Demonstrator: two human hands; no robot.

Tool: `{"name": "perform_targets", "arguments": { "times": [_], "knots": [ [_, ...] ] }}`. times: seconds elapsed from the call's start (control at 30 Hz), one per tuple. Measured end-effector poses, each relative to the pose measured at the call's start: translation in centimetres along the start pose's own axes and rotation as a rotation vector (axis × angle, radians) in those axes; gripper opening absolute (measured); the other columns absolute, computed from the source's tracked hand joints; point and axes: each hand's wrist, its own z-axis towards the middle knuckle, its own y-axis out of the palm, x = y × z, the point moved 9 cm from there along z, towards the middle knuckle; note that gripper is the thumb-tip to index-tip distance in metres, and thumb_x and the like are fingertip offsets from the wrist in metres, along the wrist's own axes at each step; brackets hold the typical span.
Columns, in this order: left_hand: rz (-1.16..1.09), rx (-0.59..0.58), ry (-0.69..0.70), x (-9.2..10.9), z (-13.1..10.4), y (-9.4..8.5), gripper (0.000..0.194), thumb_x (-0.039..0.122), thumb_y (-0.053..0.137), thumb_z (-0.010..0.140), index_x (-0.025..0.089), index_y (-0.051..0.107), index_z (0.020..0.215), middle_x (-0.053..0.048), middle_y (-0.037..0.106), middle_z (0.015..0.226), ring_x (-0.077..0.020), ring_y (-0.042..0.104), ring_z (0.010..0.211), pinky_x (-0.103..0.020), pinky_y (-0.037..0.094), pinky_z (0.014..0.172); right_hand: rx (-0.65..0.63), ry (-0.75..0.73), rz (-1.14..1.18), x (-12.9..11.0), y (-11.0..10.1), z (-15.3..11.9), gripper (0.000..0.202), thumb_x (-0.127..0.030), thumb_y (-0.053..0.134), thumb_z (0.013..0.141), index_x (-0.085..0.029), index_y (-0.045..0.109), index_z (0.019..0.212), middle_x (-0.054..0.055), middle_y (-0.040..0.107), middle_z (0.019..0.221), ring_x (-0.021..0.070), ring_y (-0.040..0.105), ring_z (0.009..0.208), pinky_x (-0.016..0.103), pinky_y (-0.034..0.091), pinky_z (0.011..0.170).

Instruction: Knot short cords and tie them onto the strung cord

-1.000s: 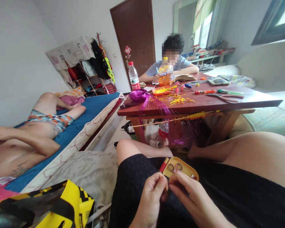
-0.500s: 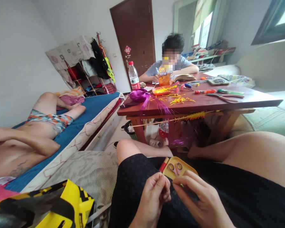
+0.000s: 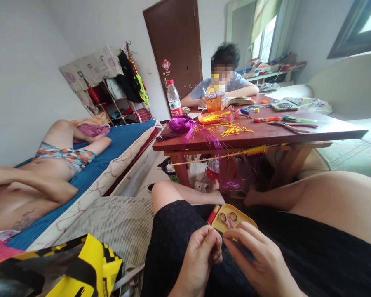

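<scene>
My left hand (image 3: 204, 247) is closed above my lap, thumb pressed on the curled fingers; whatever it pinches is too small to make out. Close beside it, my right hand (image 3: 253, 251) has thumb and forefinger drawn together, with a tiny yellow-green bit showing by the fingers. Just beyond both hands a yellow tray (image 3: 245, 214) rests on my lap. Small scissors (image 3: 228, 218) with pink handles lie in it, partly covered by my right hand. A red and tan stick-like piece (image 3: 213, 214) lies at the tray's left edge.
On the red-brown table (image 3: 336, 128) are purple strands (image 3: 182, 124), yellow stems (image 3: 236, 130), pliers (image 3: 292, 127) and bottles. A stick with yellow pieces (image 3: 247, 152) runs along its front. One person sits behind it; another lies on the bed (image 3: 132, 136). A yellow-black bag (image 3: 89, 264) is at lower left.
My right fingertips have shifted slightly left and up, closer to my left hand. The left hand and everything around look the same.
</scene>
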Motion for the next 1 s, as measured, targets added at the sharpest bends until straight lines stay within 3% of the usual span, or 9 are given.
{"name": "perform_targets", "arguments": {
  "times": [0.37, 0.53, 0.7, 0.8, 0.87, 1.0],
  "knots": [
    [0.637, 0.145, 0.192, 2.1, -0.1, -0.9, 0.049, 0.058, 0.042, 0.078, 0.017, 0.039, 0.051, 0.004, 0.033, 0.051, -0.0090, 0.031, 0.051, -0.022, 0.025, 0.048, 0.012, -0.194, -0.172, -2.3, 0.1, 0.5, 0.038, -0.021, 0.031, 0.092, -0.019, 0.064, 0.073, 0.004, 0.062, 0.060, 0.0140, 0.058, 0.051, 0.024, 0.051, 0.053],
    [0.774, 0.160, 0.225, 2.4, -0.3, -1.0, 0.047, 0.050, 0.038, 0.084, 0.016, 0.045, 0.052, 0.003, 0.039, 0.051, -0.0103, 0.037, 0.051, -0.022, 0.030, 0.049, -0.037, -0.115, -0.097, -0.9, 0.8, -0.1, 0.029, -0.023, 0.038, 0.090, -0.019, 0.062, 0.074, 0.004, 0.062, 0.065, 0.0146, 0.061, 0.057, 0.024, 0.051, 0.055],
    [1.040, 0.332, 0.479, 6.1, -2.3, -0.7, 0.023, 0.033, 0.044, 0.085, 0.018, 0.060, 0.080, -0.006, 0.060, 0.085, -0.0185, 0.053, 0.080, -0.029, 0.040, 0.074, -0.006, 0.010, -0.031, 0.6, 0.5, -0.5, 0.019, -0.022, 0.045, 0.086, -0.019, 0.059, 0.074, 0.002, 0.059, 0.064, 0.0133, 0.059, 0.056, 0.022, 0.050, 0.052],
    [1.003, 0.234, 0.379, 5.3, -2.3, -0.1, 0.021, 0.031, 0.045, 0.084, 0.019, 0.061, 0.089, -0.005, 0.063, 0.082, -0.0157, 0.056, 0.067, -0.025, 0.042, 0.063, -0.001, 0.041, -0.016, 0.8, 0.3, -0.7, 0.018, -0.023, 0.046, 0.086, -0.019, 0.059, 0.074, 0.002, 0.058, 0.064, 0.0136, 0.060, 0.056, 0.022, 0.050, 0.053],
    [0.945, 0.172, 0.290, 4.3, -2.0, 0.2, 0.021, 0.033, 0.046, 0.084, 0.018, 0.061, 0.084, -0.003, 0.063, 0.074, -0.0144, 0.055, 0.060, -0.023, 0.041, 0.057, -0.027, 0.048, -0.013, 0.9, 0.5, -0.8, 0.019, -0.023, 0.044, 0.086, -0.019, 0.060, 0.076, 0.002, 0.060, 0.065, 0.0142, 0.061, 0.058, 0.022, 0.050, 0.055],
    [0.972, 0.195, 0.297, 4.3, -1.9, 0.3, 0.026, 0.033, 0.046, 0.084, 0.017, 0.057, 0.067, -0.003, 0.060, 0.067, -0.0146, 0.054, 0.061, -0.022, 0.038, 0.057, -0.052, 0.037, -0.061, 0.9, 0.5, -0.8, 0.018, -0.023, 0.045, 0.086, -0.020, 0.059, 0.076, 0.002, 0.061, 0.067, 0.0157, 0.061, 0.060, 0.024, 0.051, 0.056]
  ]
}}
